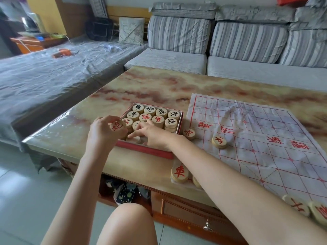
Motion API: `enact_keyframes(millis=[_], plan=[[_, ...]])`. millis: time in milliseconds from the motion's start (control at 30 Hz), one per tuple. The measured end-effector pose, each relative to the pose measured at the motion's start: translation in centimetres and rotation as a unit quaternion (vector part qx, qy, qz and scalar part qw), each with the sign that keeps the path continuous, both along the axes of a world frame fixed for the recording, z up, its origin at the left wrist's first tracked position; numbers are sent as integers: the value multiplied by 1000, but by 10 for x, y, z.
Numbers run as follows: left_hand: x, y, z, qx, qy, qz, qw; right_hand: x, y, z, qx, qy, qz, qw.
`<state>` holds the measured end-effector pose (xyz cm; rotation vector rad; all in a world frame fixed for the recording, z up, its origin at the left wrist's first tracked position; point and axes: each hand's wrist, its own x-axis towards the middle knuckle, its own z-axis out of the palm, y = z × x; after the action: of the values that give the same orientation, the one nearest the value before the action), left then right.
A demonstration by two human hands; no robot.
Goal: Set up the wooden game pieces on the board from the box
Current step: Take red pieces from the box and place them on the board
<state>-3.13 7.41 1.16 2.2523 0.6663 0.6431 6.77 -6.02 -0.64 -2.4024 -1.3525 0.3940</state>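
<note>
A shiny tabletop (159, 82) stands in front of a striped sofa (247, 41). The left hand (102, 131) pinches one red-marked piece (117, 126) just over the left side of the red box (146, 151). The right hand (152, 135) reaches into the box's near side; I cannot tell if it grips anything. Round pieces (155, 112) fill the box. The paper board (265, 124) lies to the right of the box.
</note>
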Motion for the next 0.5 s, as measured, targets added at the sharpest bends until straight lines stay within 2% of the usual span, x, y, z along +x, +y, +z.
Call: enact_keyframes(millis=[100,200,300,400,500], plan=[[0,-2,-3,-3,-1,-13,1000,6,6,5,-41,-88,28,995],[0,-5,-4,-12,-6,-20,1000,10,11,-4,-16,-165,39,985],[0,-7,-4,-19,-13,-16,1000,9,6,-9,17,-200,66,977],[-1,-6,-3,-21,-18,-15,999,7,-7,-4,77,-184,48,979],[-1,-7,-7,-24,-16,-20,999,7,-23,-3,72,-85,-67,991]])
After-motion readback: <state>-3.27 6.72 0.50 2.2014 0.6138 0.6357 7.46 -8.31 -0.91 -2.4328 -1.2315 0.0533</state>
